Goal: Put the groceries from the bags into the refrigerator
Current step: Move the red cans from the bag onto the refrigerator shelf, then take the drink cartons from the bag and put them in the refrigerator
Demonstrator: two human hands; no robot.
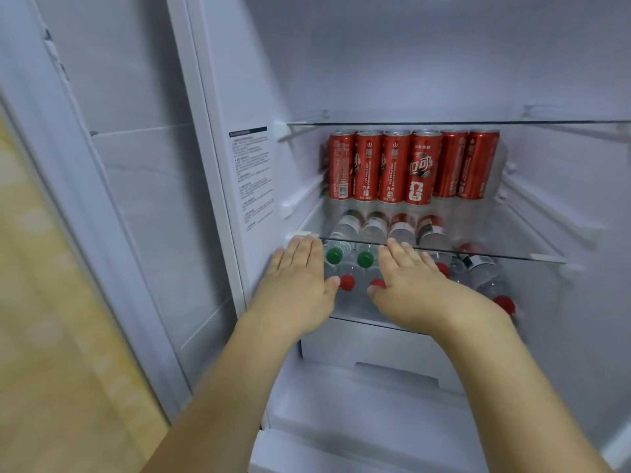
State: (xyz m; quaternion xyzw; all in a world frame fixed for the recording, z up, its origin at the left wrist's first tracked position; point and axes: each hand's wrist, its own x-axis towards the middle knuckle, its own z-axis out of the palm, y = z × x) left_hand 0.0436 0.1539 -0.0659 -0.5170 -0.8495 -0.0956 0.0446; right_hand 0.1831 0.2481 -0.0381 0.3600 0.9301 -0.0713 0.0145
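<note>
A: We're looking into the open white refrigerator [444,63], and both hands are at the front of the glass shelf [495,257].

B: Flat, the pair of them. The left hand [300,285] has straight fingers reaching the shelf's left front corner, holding nothing. The right hand [409,285] is spread flat just beside it, palm down, empty too.

A: And the groceries?

B: A row of tall red soda cans [413,165] stands upright at the back of that shelf. Below the glass lie clear plastic water bottles [375,230], on their sides, caps toward us: two green caps [364,259] between the hands, red caps [347,282] lower down.

A: White drawer [375,349] beneath, the white door [136,165] open at the left.
</note>
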